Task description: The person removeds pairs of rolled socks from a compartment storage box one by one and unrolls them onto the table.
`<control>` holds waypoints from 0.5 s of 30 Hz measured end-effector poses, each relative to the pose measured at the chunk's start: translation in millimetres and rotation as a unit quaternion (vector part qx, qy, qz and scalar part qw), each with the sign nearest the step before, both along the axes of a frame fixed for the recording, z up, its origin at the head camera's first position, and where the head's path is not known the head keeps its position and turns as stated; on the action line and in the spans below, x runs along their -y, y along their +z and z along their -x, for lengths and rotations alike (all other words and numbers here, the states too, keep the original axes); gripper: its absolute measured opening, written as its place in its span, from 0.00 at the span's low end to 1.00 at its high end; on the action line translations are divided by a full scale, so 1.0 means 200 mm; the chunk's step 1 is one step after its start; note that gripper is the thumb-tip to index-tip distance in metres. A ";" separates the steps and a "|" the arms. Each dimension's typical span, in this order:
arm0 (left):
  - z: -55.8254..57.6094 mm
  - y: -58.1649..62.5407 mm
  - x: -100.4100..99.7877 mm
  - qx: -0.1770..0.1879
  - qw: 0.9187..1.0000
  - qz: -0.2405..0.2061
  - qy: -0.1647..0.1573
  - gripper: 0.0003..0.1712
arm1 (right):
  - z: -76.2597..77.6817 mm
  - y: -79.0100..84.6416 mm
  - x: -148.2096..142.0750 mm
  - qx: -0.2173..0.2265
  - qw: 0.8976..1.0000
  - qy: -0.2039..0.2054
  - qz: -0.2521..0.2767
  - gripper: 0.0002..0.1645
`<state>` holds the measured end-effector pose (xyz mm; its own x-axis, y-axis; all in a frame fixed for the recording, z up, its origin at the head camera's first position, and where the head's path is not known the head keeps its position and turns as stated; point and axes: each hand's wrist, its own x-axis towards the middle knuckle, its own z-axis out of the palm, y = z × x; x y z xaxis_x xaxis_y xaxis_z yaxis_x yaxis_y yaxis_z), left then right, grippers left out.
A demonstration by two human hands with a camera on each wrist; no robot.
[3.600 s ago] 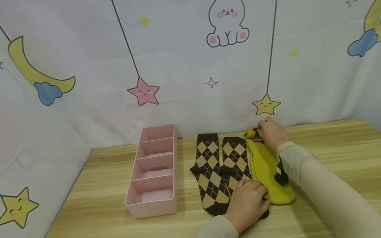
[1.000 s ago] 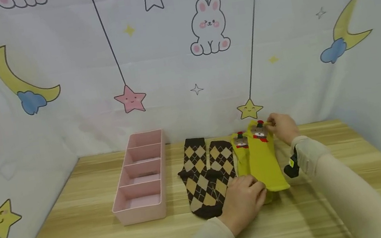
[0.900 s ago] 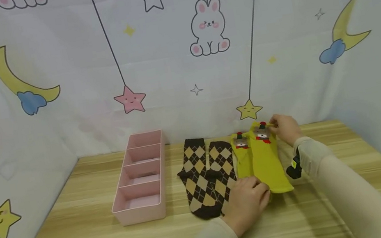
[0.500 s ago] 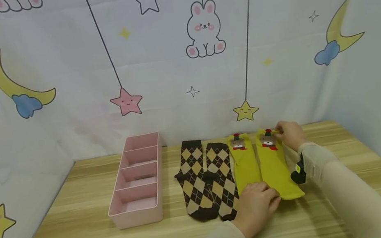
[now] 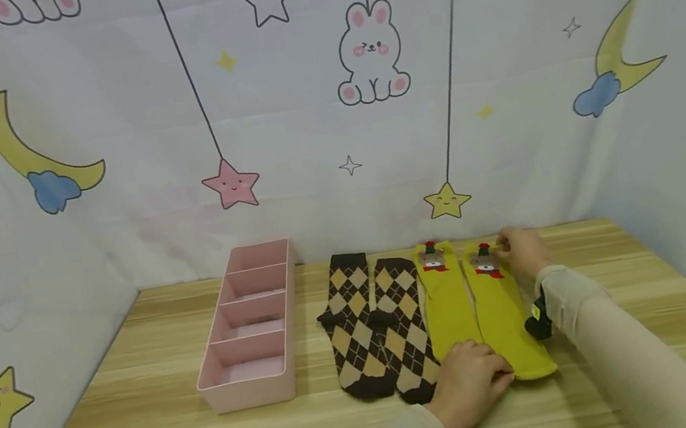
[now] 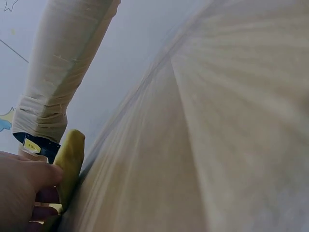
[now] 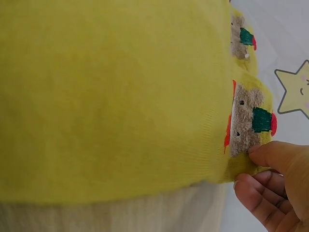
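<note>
Two yellow socks with bear faces lie side by side. My right hand [image 5: 526,252] pinches the cuff corner of the right-hand yellow sock [image 5: 507,323] between thumb and fingers, close beside its bear face [image 7: 245,121]. At the toe end, my left hand [image 5: 469,382] pinches the near left corner of that same sock, whose raised edge [image 6: 71,157] shows against the thumb in the left wrist view. The other yellow sock [image 5: 449,309] lies flat, its toe partly covered by the left hand. Left of it lie two brown-and-beige argyle socks [image 5: 359,346].
A pink box [image 5: 253,393] with several compartments stands on the wooden table [image 5: 147,424], left of the socks. Behind the table hangs a white curtain [image 5: 314,203] printed with stars, moons and a rabbit.
The right-hand yellow sock, earlier overlapping its pair, has been lifted, shifted right and lowered flat beside it. Both hands have moved slightly toward me with it.
</note>
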<state>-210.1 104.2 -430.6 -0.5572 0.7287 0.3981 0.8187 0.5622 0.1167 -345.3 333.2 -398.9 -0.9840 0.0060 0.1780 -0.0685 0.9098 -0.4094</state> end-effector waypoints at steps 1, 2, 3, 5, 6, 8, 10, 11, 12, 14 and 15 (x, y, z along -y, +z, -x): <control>0.00 0.00 0.00 0.002 1.000 -0.001 -0.002 0.06 | 0.00 0.00 0.00 0.001 1.000 -0.001 0.002 0.12; 0.00 -0.01 0.00 0.004 1.000 -0.003 -0.002 0.06 | 0.00 -0.01 0.00 0.001 1.000 -0.001 0.005 0.11; 0.00 -0.01 0.00 0.006 1.000 -0.005 -0.003 0.06 | 0.00 -0.02 0.00 0.001 1.000 -0.001 0.006 0.11; 0.00 -0.02 0.01 0.012 1.000 -0.011 -0.005 0.05 | 0.01 -0.02 -0.01 0.003 1.000 0.002 0.008 0.12; 0.00 -0.02 0.01 0.013 1.000 -0.014 -0.005 0.05 | 0.01 -0.03 -0.01 0.005 1.000 0.003 0.008 0.12; 0.00 -0.03 0.01 0.016 1.000 -0.018 -0.004 0.05 | 0.01 -0.04 -0.02 0.008 1.000 0.006 0.007 0.13; 0.00 -0.03 0.01 0.018 1.000 -0.020 -0.002 0.06 | 0.02 -0.04 -0.02 0.011 1.000 0.010 0.003 0.14; 0.00 -0.03 0.01 0.018 1.000 -0.020 0.000 0.06 | 0.02 -0.04 -0.02 0.012 1.000 0.011 0.002 0.15; 0.00 -0.03 0.01 0.018 1.000 -0.021 0.001 0.06 | 0.02 -0.05 -0.03 0.011 1.000 0.013 0.000 0.15; 0.00 -0.04 0.01 0.019 1.000 -0.020 0.004 0.07 | 0.02 -0.05 -0.03 0.011 1.000 0.014 -0.003 0.15; 0.00 -0.04 0.01 0.019 1.000 -0.019 0.006 0.07 | 0.02 -0.05 -0.03 0.013 1.000 0.014 -0.003 0.16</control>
<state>-210.8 101.7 -438.0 -0.5804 0.7070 0.4041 0.8069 0.5660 0.1690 -349.7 338.3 -409.8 -0.9880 -0.0232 0.1526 -0.0840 0.9102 -0.4056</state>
